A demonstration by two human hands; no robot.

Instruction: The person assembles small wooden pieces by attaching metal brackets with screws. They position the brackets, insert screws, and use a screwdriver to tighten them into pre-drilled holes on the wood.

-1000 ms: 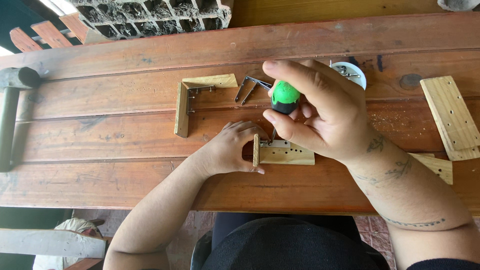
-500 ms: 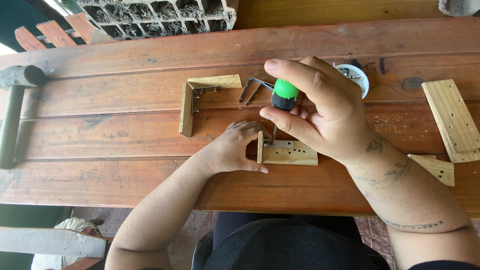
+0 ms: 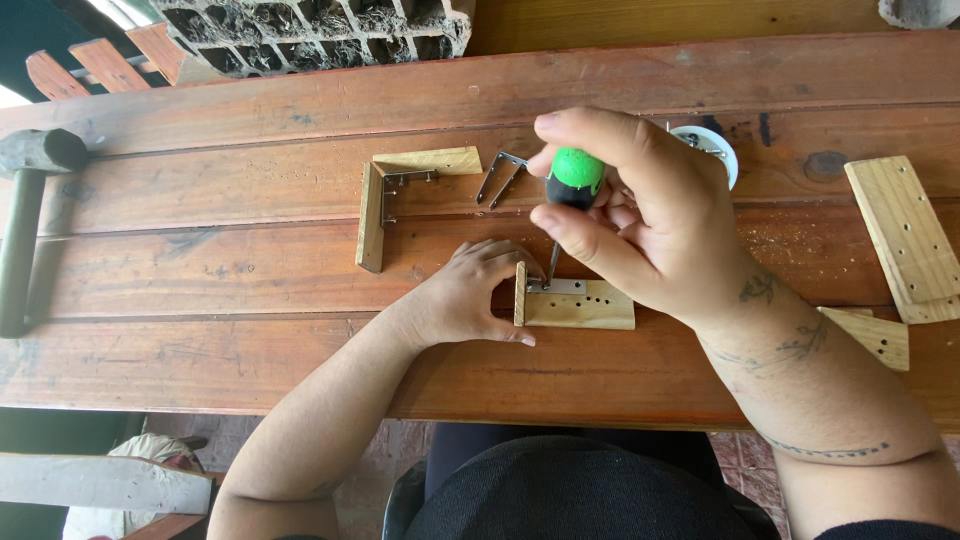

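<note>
The small wood block (image 3: 578,305) lies near the table's (image 3: 250,340) front edge, a metal bracket (image 3: 556,287) on its top face with an upright piece at its left end. The screwdriver (image 3: 572,185), green-capped, stands upright with its tip on the bracket. The right hand (image 3: 640,215) is wrapped tight round the handle; the left hand (image 3: 470,295) presses against the block's left end. One finished corner piece (image 3: 385,195) lies farther back, a loose bracket (image 3: 500,175) beside it, so this joint looks partly screwed. More drilled slats (image 3: 905,235) wait at right. Since half a second ago, little has shifted; the hands keep their hold.
</note>
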